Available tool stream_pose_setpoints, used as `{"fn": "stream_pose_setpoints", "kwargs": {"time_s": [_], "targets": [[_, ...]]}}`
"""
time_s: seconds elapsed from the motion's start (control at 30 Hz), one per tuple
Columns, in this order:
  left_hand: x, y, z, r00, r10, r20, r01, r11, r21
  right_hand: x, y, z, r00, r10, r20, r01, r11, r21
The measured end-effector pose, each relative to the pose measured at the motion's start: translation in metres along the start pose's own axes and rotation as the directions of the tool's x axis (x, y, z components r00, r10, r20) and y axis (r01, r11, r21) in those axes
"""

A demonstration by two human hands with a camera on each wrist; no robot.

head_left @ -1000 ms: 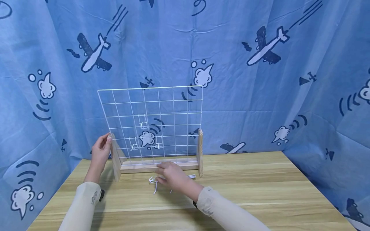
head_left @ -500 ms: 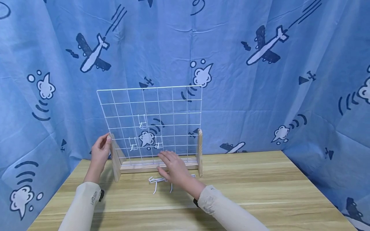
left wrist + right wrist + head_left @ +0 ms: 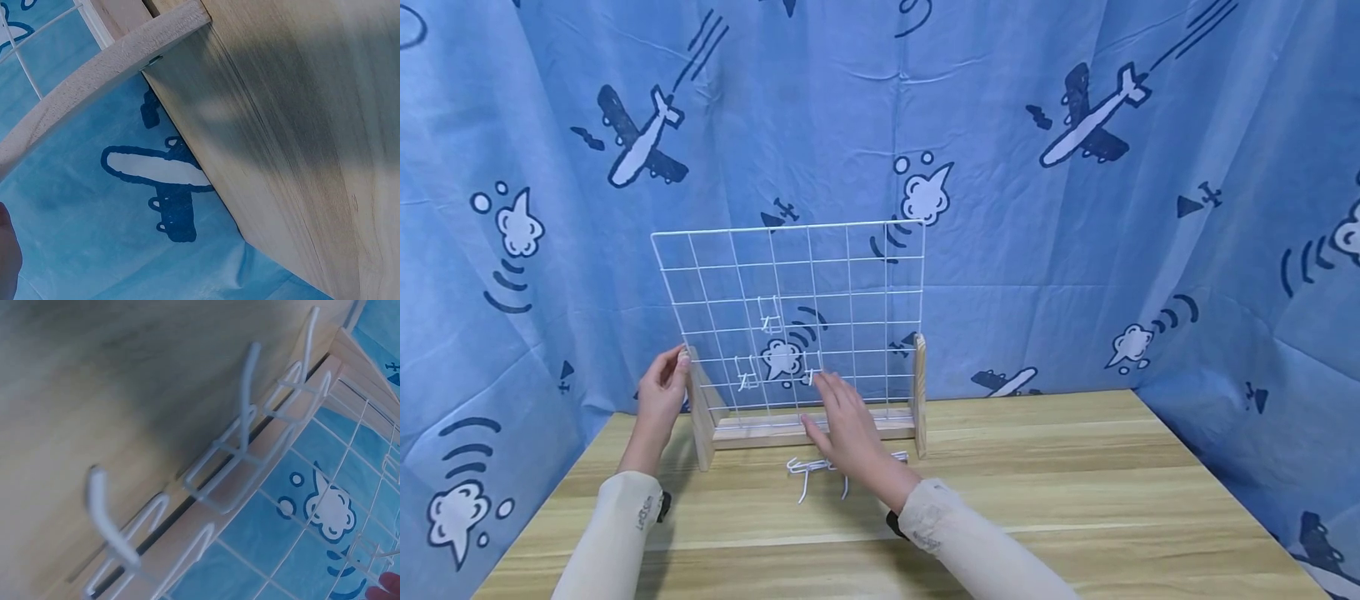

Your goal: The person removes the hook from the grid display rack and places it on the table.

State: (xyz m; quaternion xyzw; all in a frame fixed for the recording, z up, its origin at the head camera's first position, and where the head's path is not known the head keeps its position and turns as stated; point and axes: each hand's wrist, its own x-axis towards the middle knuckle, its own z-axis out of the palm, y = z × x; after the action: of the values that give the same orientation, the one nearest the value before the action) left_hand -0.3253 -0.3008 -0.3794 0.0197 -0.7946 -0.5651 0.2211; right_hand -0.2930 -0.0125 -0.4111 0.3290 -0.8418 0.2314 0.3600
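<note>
White wire is forming a flat, square-meshed grid panel (image 3: 812,296), which is standing upright between the 2 uprights of a pale wooden stand (image 3: 752,438). From my remote seat I am counting 3 small white wire hooks (image 3: 771,325) hanging on its left and middle part, 1 higher and 2 lower. The right hand (image 3: 850,429) is hovering in front of the panel, wide, with its fingers straight and its thumb spread apart from them. Its fingertips are sitting just beside the lower hook nearer the middle; I am not managing to tell whether they are touching it. The left hand (image 3: 662,390) is keeping a narrow grip, thumb and fingers pinching the top of the stand's left upright. Below the right hand, 3 loose white double-wire hooks (image 3: 806,483) are lying in a row before the stand, each showing 1 bent prong in the right wrist view. Everything is resting on a light wood-grained table (image 3: 1075,500). Cream sleeves (image 3: 617,517) are covering both forearms, and behind the table a blue curtain (image 3: 850,125) is hanging, printed with airplanes and clouds.
</note>
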Motion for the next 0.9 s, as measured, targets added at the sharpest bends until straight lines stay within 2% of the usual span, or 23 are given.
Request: {"fn": "stream_pose_setpoints", "kwargs": {"time_s": [0.2, 0.47, 0.6, 0.73, 0.9], "targets": [[0.001, 0.001, -0.001, 1.0, 0.003, 0.0, -0.003, 1.0, -0.006, 0.009, -0.006, 0.007, 0.992, 0.115, -0.045, -0.113, 0.992, 0.048], [-0.001, 0.0, 0.0, 1.0, 0.004, -0.005, -0.004, 1.0, 0.005, 0.014, -0.01, 0.017, 0.966, 0.238, -0.104, -0.226, 0.967, 0.115], [-0.001, 0.001, -0.001, 1.0, 0.008, -0.012, -0.008, 1.0, 0.01, 0.015, -0.012, 0.022, 0.955, 0.245, -0.168, -0.224, 0.965, 0.132], [-0.001, 0.002, 0.0, 1.0, 0.007, -0.013, -0.007, 1.0, 0.009, 0.018, -0.015, 0.025, 0.941, 0.237, -0.241, -0.218, 0.97, 0.104], [0.0, 0.001, 0.0, 1.0, 0.005, -0.01, -0.005, 1.0, 0.009, 0.019, -0.016, 0.028, 0.932, 0.293, -0.214, -0.276, 0.955, 0.108]]}}
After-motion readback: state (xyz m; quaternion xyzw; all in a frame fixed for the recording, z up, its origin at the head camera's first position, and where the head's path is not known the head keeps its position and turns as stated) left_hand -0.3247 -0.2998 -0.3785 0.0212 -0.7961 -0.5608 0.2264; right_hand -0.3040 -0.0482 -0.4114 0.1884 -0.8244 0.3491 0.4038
